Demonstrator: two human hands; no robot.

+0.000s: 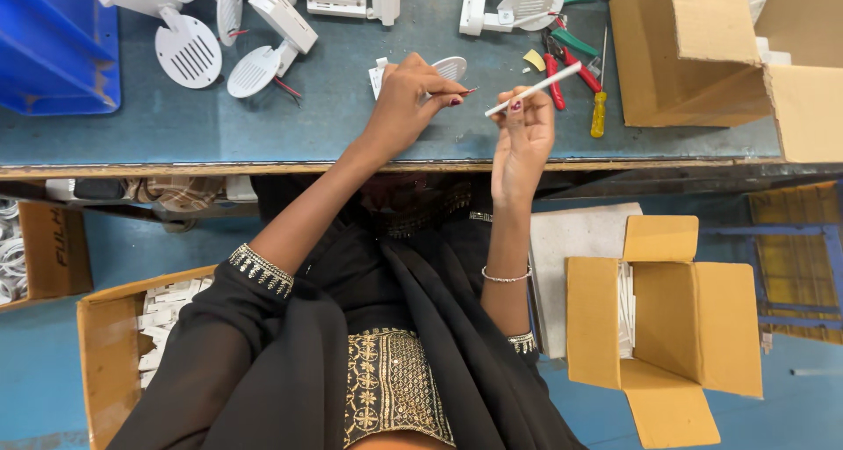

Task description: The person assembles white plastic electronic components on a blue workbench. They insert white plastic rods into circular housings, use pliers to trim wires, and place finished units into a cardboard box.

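Left hand [413,94] pinching, seemingly; right hand [524,125] raised, fingers closed.

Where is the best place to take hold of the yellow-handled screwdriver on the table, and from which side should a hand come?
Probably by the yellow handle, the thickest part of the screwdriver. It lies along the table, thin shaft pointing away from the person, close to the red-handled pliers and the cardboard box. So the right hand, nearest it, would best come from the near edge, pinching the handle from above.
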